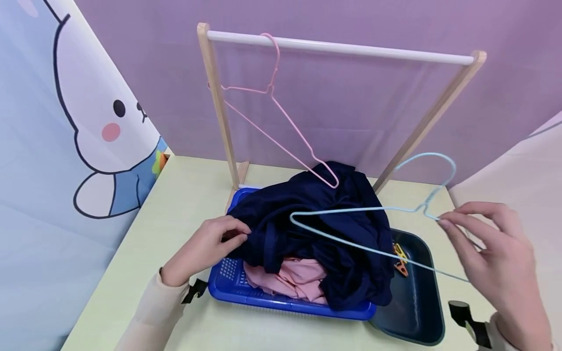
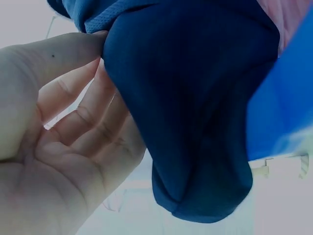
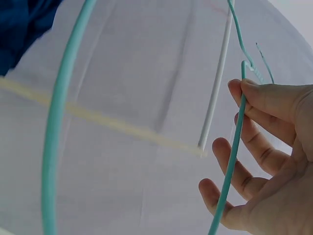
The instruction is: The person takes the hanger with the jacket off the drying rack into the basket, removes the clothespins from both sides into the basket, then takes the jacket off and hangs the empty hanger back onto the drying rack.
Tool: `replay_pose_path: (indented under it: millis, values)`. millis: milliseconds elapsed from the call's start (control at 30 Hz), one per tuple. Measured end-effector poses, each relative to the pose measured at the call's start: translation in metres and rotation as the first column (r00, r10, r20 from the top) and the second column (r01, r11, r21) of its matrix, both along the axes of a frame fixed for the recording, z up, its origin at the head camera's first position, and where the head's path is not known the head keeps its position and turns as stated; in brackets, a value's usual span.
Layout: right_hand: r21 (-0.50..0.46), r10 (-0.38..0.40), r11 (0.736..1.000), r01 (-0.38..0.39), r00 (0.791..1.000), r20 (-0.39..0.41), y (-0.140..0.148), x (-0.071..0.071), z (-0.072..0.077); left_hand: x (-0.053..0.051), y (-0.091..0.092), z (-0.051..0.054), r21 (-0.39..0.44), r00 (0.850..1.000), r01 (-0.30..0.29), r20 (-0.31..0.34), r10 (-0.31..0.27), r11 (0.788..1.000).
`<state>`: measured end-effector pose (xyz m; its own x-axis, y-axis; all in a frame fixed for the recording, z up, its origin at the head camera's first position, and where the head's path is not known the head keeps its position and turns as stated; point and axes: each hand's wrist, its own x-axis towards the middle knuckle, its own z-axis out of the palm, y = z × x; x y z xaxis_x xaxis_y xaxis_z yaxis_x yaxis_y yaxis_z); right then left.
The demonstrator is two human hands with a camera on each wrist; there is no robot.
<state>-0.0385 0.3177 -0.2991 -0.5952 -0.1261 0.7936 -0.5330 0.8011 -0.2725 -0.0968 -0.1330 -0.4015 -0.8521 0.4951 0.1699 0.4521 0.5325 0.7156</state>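
Observation:
Dark navy cloth, a garment by its look (image 1: 281, 200), is heaped over a blue basket (image 1: 281, 304). My left hand (image 1: 215, 241) pinches its left edge between thumb and fingers; the left wrist view shows the navy fabric (image 2: 190, 112) hanging from that pinch. On the right, my right hand (image 1: 500, 248) holds a light-blue wire hanger (image 1: 351, 210) between thumb and fingertips near the neck of its hook. The hanger's long left end reaches over the navy cloth. In the right wrist view the other fingers spread loosely behind the hanger wire (image 3: 237, 132).
A pink hanger (image 1: 290, 119) hangs from the white bar (image 1: 342, 46) of a wooden-sided rack. Pink cloth (image 1: 290, 280) lies in the basket beneath the navy one. Right of the basket, a dark tray (image 1: 417, 297) holds orange and yellow clips (image 1: 400, 261).

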Motion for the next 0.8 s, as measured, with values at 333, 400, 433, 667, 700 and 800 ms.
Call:
replay_pose_path:
  millis: [333, 400, 433, 667, 700, 800]
  values:
    - [-0.019, -0.092, 0.996, 0.091, 0.996, -0.02, 0.04, -0.012, -0.009, 0.0, -0.002, -0.007, -0.014, 1.0, -0.015, 0.022, 0.015, 1.0]
    - [-0.003, -0.104, 0.995, 0.104, 0.995, -0.012, 0.045, -0.017, -0.012, -0.001, -0.002, -0.007, -0.016, 1.0, -0.015, 0.024, 0.015, 1.0]
    - [0.004, -0.111, 0.994, 0.111, 0.994, -0.006, 0.046, -0.02, -0.013, -0.001, -0.002, -0.007, -0.016, 1.0, -0.015, 0.027, 0.015, 1.0]
    - [0.035, -0.129, 0.991, 0.13, 0.991, -0.018, 0.041, -0.046, -0.015, -0.001, 0.0, -0.007, -0.024, 0.999, -0.014, 0.045, 0.015, 1.0]
    - [0.037, -0.125, 0.991, 0.125, 0.992, -0.02, 0.039, -0.05, -0.014, -0.001, 0.0, -0.007, -0.022, 0.999, -0.013, 0.045, 0.014, 1.0]
    - [0.037, -0.11, 0.993, 0.111, 0.994, -0.024, 0.031, -0.063, -0.009, -0.001, 0.001, -0.007, -0.017, 0.999, -0.011, 0.046, 0.012, 1.0]
